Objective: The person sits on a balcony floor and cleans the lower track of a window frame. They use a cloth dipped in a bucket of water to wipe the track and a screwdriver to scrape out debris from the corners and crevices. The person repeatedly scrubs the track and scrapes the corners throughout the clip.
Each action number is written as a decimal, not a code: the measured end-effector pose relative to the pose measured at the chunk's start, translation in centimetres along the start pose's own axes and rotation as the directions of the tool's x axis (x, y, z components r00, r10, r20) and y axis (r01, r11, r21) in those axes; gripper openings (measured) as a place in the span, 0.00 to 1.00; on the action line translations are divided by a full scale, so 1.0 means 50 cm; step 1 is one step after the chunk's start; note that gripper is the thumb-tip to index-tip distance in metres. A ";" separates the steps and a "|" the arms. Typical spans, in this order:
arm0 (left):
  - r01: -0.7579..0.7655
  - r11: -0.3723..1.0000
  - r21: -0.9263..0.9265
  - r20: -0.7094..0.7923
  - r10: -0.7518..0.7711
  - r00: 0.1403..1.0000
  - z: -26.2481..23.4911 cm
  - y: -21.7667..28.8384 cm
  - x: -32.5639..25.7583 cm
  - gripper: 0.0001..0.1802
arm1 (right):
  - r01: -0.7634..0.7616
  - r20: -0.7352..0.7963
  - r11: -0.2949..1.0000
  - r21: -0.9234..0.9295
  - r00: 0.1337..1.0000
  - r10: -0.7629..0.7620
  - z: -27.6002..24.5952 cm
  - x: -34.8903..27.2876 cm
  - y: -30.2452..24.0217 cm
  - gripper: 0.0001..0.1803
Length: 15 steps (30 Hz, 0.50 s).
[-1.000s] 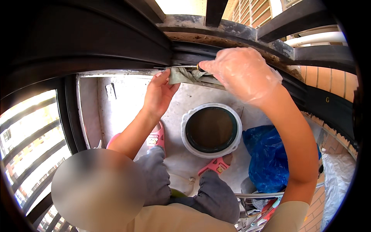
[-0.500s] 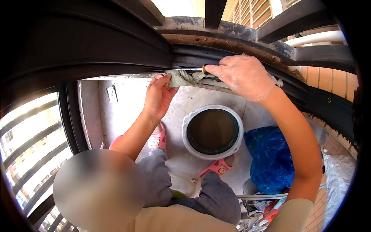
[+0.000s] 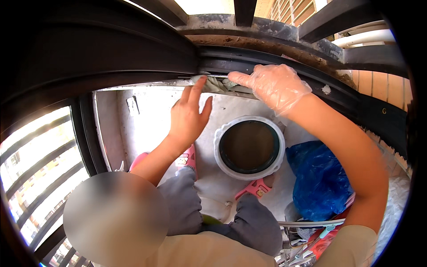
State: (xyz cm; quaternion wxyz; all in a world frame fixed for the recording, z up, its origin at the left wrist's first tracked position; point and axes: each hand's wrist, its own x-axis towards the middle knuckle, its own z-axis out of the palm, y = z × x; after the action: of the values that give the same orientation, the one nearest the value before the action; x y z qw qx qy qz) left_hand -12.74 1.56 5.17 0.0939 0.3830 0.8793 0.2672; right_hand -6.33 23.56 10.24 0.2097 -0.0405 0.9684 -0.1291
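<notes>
A grey-green cloth (image 3: 214,85) lies bunched along the dark sliding-window track (image 3: 235,59). My left hand (image 3: 189,116) is bare and open, its fingers spread and one fingertip at the cloth's left end. My right hand (image 3: 278,86), in a clear plastic glove, is closed with the index finger stretched along the track. From under that finger a thin metal shaft, which looks like a screwdriver's (image 3: 219,76), runs left over the cloth. Its handle is hidden by the hand.
A white-rimmed bucket (image 3: 281,147) of murky brown water stands on the pale floor below the track. To its right lies a blue plastic bag (image 3: 318,182). Dark railing bars (image 3: 244,12) cross beyond the track, and a dark window frame (image 3: 133,49) fills the upper left.
My left hand has let go of its pinch on the cloth and spread its fingers. My right hand has shifted slightly left, covering the screwdriver's yellow-ringed handle.
</notes>
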 end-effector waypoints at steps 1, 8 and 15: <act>-0.029 1.000 0.004 -0.019 0.029 0.999 0.007 0.000 0.004 0.27 | -0.026 0.053 1.000 0.004 0.998 0.026 -0.005 0.001 -0.004 0.26; -0.111 0.991 -0.072 0.045 0.115 0.992 0.042 0.018 -0.003 0.36 | -0.084 0.099 0.991 -0.106 0.991 0.095 -0.017 -0.044 0.019 0.32; -0.127 0.989 0.078 0.040 0.124 0.991 0.034 0.022 -0.008 0.36 | -0.048 -0.019 0.999 -0.002 0.999 0.048 -0.030 -0.083 0.024 0.31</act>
State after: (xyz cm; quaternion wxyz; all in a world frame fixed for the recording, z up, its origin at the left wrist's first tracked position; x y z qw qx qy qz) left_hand -11.15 2.59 4.34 0.0771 0.4456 0.8617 0.2301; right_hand -3.21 25.65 12.89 0.2034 -0.0163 0.9712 -0.1234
